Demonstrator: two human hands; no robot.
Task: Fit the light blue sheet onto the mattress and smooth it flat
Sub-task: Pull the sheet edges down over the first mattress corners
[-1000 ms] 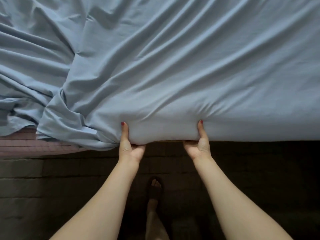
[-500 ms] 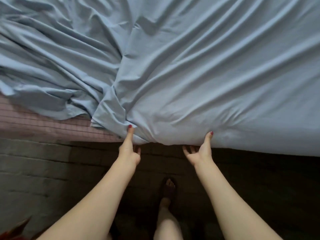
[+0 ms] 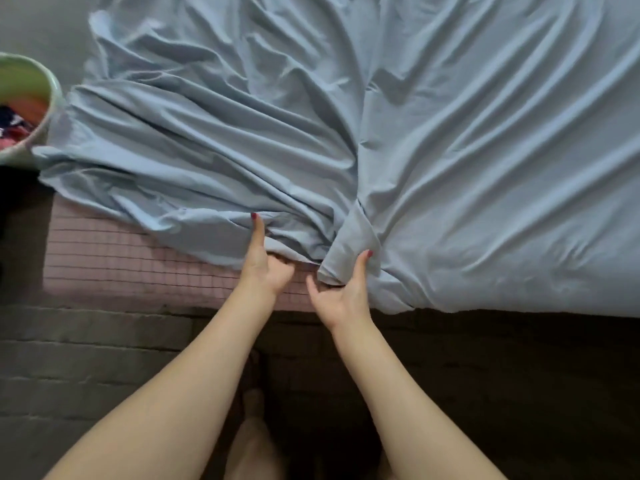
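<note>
Since half a second ago both hands have slid left along the bed edge, baring more pink mattress (image 3: 138, 258). The light blue sheet (image 3: 415, 150) lies rumpled from 9 to 3 o'clock. At 12 o'clock of the right hand (image 3: 341, 294) a fold sits pinched under its thumb; the left hand (image 3: 265, 266) grips the bunched hem

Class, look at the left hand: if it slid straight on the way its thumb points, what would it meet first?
Probably the bunched folds of the light blue sheet just beyond the left hand, whose thumb already rests on its edge; depth is hard to judge.
</note>
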